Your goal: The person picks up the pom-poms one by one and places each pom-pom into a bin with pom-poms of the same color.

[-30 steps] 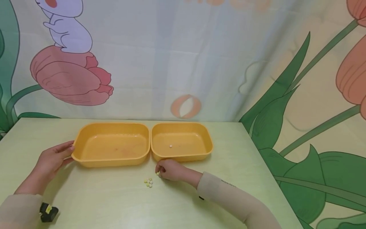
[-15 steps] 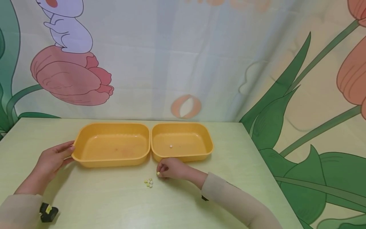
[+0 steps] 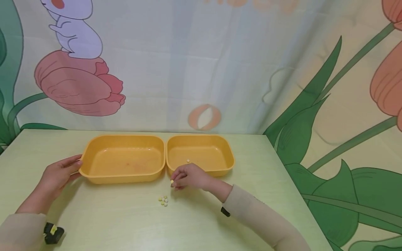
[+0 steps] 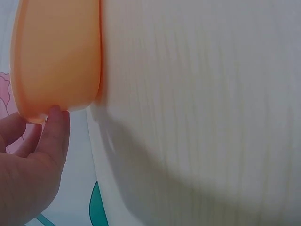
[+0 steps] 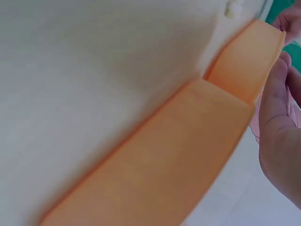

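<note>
My right hand (image 3: 191,177) pinches a small round pale-yellow piece (image 3: 172,181) between thumb and fingertips, just in front of the smaller yellow tray (image 3: 224,170). One small whitish piece (image 3: 188,160) lies inside that tray, close behind my knuckles. On the table, several similar yellow and white pieces (image 3: 163,200) sit in a little cluster to the front left of this hand. At the far left, my left hand (image 3: 59,176) holds the end of the larger yellow tray (image 3: 122,179). Its thumb (image 4: 54,123) is against the outer wall in the left wrist view.
Both trays stand side by side along the back of the pale green table (image 3: 125,223). A printed curtain (image 3: 201,62) with flowers and a rabbit hangs behind. A black device (image 3: 53,233) sits at the left wrist.
My right hand has risen from the table with the yellow piece, moving back toward the smaller tray and overlapping its front rim. My left hand has stayed at the larger tray.
</note>
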The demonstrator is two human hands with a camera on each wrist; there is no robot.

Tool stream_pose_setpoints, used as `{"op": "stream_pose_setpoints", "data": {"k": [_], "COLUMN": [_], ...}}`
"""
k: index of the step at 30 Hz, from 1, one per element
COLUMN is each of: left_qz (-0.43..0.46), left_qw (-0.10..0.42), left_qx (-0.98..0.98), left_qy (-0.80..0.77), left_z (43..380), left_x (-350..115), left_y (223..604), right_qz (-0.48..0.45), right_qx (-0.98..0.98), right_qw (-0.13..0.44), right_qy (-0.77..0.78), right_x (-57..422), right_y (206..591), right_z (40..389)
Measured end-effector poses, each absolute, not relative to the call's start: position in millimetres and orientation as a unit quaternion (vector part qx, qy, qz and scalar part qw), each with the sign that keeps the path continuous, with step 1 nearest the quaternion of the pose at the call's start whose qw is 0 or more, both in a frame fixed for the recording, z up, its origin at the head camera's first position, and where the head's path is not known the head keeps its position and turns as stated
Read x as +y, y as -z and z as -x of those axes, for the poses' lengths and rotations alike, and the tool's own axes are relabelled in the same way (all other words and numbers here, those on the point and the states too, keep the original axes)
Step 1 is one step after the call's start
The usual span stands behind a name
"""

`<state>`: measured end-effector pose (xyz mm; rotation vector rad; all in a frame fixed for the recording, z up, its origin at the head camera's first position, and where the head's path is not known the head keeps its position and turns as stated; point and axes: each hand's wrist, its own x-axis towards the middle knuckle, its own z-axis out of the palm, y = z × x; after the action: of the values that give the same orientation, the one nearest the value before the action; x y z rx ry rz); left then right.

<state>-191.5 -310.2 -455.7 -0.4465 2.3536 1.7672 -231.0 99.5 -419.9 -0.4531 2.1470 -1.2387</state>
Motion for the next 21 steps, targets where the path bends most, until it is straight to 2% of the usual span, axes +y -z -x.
{"op": "stream_pose_setpoints", "data": {"k": [11, 21], "left_qz": [0.141, 0.132], "left_qw": [0.083, 0.074], "left_qx": [0.787, 0.769], "left_qy": [-0.594, -0.621], "left_z": [191.1, 189.5], "left_x": [-311.2, -312.1], "left_y": [455.8, 455.1], "right_qz": [0.164, 0.195], "right_qx": [0.795, 0.796], "right_qw": [0.322, 0.329], "right_qy": [0.487, 0.47], "right_x": [90.4, 76.2], "right_y": [387.5, 350.1], "right_z": [256.5, 282.0]}}
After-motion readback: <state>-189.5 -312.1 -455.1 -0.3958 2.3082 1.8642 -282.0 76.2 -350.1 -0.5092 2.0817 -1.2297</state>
